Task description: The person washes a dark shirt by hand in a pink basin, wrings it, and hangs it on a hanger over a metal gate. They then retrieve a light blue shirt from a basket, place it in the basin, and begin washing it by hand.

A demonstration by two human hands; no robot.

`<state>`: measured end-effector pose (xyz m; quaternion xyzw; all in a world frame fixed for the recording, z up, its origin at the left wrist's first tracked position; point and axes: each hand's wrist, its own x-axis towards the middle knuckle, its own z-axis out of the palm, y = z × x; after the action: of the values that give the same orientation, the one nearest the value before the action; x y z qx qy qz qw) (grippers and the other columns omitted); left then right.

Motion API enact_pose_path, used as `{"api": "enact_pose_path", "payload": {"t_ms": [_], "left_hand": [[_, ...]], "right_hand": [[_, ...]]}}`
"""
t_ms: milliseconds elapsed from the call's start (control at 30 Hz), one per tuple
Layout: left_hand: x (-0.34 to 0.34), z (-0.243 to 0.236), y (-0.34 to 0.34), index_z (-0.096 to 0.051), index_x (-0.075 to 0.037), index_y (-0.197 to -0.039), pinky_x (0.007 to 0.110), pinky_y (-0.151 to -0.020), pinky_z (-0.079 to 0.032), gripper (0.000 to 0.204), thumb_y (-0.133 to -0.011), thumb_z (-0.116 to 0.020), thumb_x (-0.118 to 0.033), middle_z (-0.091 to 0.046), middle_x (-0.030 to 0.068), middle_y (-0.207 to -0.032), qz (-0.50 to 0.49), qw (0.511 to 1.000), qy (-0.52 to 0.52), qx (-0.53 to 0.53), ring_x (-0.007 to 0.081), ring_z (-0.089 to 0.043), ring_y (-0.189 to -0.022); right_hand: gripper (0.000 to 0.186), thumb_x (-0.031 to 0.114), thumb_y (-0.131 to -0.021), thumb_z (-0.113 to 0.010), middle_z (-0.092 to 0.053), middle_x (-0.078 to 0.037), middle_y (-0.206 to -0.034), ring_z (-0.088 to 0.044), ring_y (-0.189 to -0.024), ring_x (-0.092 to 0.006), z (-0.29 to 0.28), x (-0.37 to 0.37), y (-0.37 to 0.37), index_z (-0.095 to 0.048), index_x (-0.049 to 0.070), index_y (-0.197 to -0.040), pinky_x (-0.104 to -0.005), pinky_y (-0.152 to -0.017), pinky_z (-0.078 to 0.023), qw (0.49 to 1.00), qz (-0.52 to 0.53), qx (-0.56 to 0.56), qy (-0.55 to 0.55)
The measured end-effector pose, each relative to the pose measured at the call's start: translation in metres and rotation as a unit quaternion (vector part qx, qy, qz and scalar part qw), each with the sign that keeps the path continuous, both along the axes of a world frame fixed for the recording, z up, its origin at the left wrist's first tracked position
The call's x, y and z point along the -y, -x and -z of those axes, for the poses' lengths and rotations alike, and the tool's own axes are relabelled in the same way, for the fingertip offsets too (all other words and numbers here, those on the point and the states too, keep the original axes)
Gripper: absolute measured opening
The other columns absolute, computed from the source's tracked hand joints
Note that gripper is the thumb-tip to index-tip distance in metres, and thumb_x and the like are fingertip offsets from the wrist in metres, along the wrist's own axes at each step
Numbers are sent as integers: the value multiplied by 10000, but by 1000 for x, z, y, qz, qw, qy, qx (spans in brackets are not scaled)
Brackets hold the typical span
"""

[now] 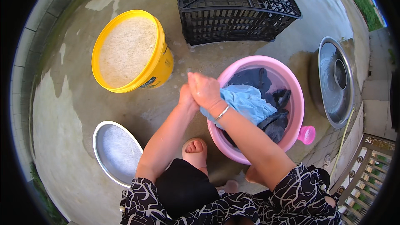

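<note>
My right hand and my left hand are closed and pressed together, just left of a pink basin. A wet light blue cloth spreads from the basin across its left rim to beneath my right wrist. Both hands appear closed on its bunched end; that gripped part is hidden by the hands. Dark wet garments lie in water in the basin, beside and under the blue cloth. A silvery bangle circles my right wrist.
A yellow bucket of foamy liquid stands far left. Nearer is a round metal basin with whitish contents. An upturned black crate sits at the back. On the right are a larger metal basin and a pink cup. The concrete floor is wet.
</note>
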<state>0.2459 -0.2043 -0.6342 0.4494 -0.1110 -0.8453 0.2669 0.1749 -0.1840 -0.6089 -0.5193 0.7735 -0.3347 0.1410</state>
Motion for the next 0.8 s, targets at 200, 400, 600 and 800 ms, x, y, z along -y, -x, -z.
{"api": "enact_pose_path", "payload": {"t_ms": [200,400,600,800], "left_hand": [[7,-32,1,-542,8,-868,350,-682,-496,345,-887,-455,-326,-603,128,-835,1,999,19,37,231,-594,-764],[16,-3,-20,-504,42,-1053,408,-905,-397,652,-869,-279,-542,-567,180,-1039,11,999,-16,-44,287,-535,-996],[15,-9,-19,-442,47,-1142,421,-959,-346,782,-827,-212,-630,-503,179,-1159,37,996,-17,-83,298,-478,-1088],[14,2,-14,-422,36,-1172,424,-979,-315,791,-824,-201,-638,-478,164,-1197,29,994,-26,-98,299,-449,-1120]], "right_hand": [[304,287,-873,-426,-585,-200,-700,-585,-666,-311,27,-4,49,-538,26,-764,-402,-614,-461,977,59,203,2],[183,171,-868,-456,-586,-95,-824,-577,-760,-203,39,-55,100,-528,7,-902,-301,-688,-474,637,182,743,92],[119,85,-832,-496,-573,-117,-863,-567,-783,-238,94,-78,121,-533,-11,-893,-338,-696,-478,556,322,766,33],[148,128,-835,-479,-577,-111,-758,-569,-694,-196,79,-67,127,-543,-4,-811,-285,-566,-481,374,83,924,24]]}}
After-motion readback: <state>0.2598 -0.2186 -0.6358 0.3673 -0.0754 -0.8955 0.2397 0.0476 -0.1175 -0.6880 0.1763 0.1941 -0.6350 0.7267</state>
